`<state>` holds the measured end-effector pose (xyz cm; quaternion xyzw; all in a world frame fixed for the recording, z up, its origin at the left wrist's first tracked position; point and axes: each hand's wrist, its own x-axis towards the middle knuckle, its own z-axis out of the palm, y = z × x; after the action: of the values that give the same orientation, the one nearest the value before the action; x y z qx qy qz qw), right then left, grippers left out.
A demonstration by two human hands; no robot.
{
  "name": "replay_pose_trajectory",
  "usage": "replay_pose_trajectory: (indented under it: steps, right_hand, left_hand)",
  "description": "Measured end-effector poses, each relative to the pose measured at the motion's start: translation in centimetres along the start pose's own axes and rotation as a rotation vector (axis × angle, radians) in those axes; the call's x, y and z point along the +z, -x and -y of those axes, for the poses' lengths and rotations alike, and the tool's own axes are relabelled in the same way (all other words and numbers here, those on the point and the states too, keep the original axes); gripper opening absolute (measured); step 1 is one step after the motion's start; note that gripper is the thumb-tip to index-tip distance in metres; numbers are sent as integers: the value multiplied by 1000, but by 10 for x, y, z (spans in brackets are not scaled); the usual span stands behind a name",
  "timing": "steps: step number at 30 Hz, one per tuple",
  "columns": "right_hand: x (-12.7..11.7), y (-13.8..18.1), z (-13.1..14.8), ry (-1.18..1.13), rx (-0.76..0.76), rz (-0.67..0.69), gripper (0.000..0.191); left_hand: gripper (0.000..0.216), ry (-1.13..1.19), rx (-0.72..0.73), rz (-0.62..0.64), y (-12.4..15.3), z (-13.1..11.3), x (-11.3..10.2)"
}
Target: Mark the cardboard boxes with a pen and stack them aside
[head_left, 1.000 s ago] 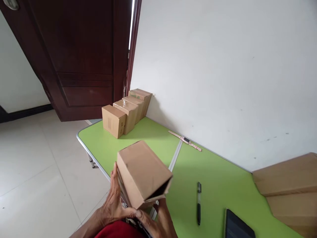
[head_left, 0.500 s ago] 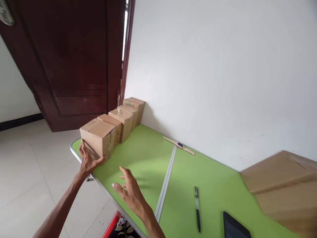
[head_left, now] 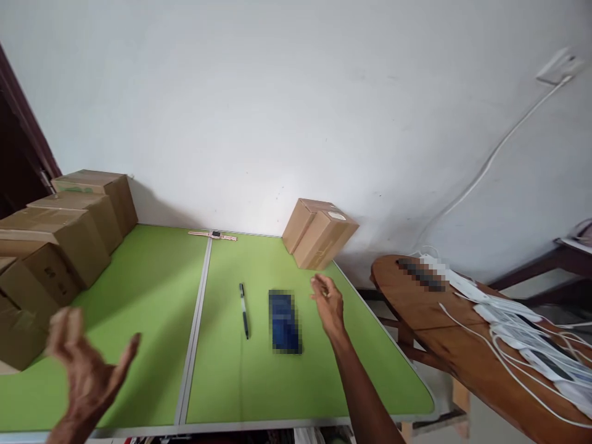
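Note:
My left hand [head_left: 90, 370] is raised over the table's left front, thumb and fingers spread, holding nothing and slightly smeared by motion. Beside it, a row of several cardboard boxes [head_left: 86, 237] runs along the left side back to the wall. Over the right part of the table, my right hand [head_left: 329, 305] is empty, its fingers loosely bent and apart. It is nearest to two cardboard boxes [head_left: 326, 240] standing together at the back right. Left of that hand lies a flat dark-blue rectangle [head_left: 284, 324], pixelated, phone-like in shape. A pen [head_left: 244, 311] lies farther left.
A pink-strapped watch [head_left: 215, 234] lies by the wall at the back of the green table [head_left: 152, 296]. A metal seam [head_left: 197, 333] crosses the tabletop. To the right, a brown wooden table [head_left: 425, 314] carries power strips and tangled white cables [head_left: 513, 333].
The view has swung right, bringing the two boxes and the wooden table in. My left hand has let go of the nearest box in the row; my right hand has moved right, past the pen.

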<state>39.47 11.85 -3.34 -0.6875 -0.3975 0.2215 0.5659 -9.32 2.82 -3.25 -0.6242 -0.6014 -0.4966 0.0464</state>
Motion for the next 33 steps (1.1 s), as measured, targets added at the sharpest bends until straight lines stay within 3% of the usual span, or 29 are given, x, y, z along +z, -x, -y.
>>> replay_pose_trajectory:
  steps: [3,5,8,11,15,18,22,25,27,30,33]
  right_hand:
    - [-18,-69,-11,-16,49,-228,46]
    - [-23,-111,-12,-58,66,-321,43]
    - [-27,-164,-8,-148,80,-368,44]
    - [-26,-196,-7,-223,106,-321,44]
    - [-24,-198,-17,-256,126,-182,57]
    - [-31,-180,-24,-236,79,-96,90]
    - [-37,-149,-22,-240,-25,27,102]
    - [-22,-122,-12,-254,-85,227,92]
    - [-6,-103,-3,-247,-104,333,90]
    - [13,-75,14,-235,-135,411,89]
    - [15,-54,36,-247,-172,479,78]
  left_hand:
    - [101,99,105,211,-10,-50,87]
    - [90,188,164,335,-19,-80,131]
    - [82,307,220,480,-30,-119,173]
    - [82,444,175,657,-43,-152,207]
    - [94,581,19,862,-69,-192,261]
    - [102,631,-71,932,-95,-215,304]
    - [108,750,-188,972,-123,-235,348]
    - [96,874,-219,987,-129,-247,362]
    - [88,951,-200,989,-127,-251,359]
    - [79,1021,-151,949,-124,-248,333]
    - [73,1029,-91,878,-131,-234,285]
